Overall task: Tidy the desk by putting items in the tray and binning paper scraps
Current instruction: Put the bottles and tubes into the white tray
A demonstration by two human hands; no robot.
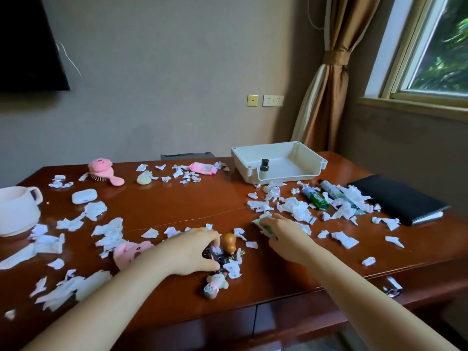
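Note:
White paper scraps point(298, 210) lie scattered all over the brown desk point(177, 203). A white tray point(301, 150) stands at the back right with a small dark-capped bottle point(264, 166) inside. My left hand point(192, 250) grips a black key bunch point(222, 259) with a brown gourd charm point(229, 243) and a small plush bear point(215, 285). My right hand point(283, 236) closes on a small green-and-white packet point(263, 222) among scraps.
Also on the desk: a pink plush hairbrush point(105, 171), white earbud case point(84, 196), white pot point(15, 211), pink plush toy point(129, 252), pink packet point(202, 168), green tube point(315, 198), another tube point(331, 190), black notebook point(397, 198). Drawer handle point(392, 287) at the front right.

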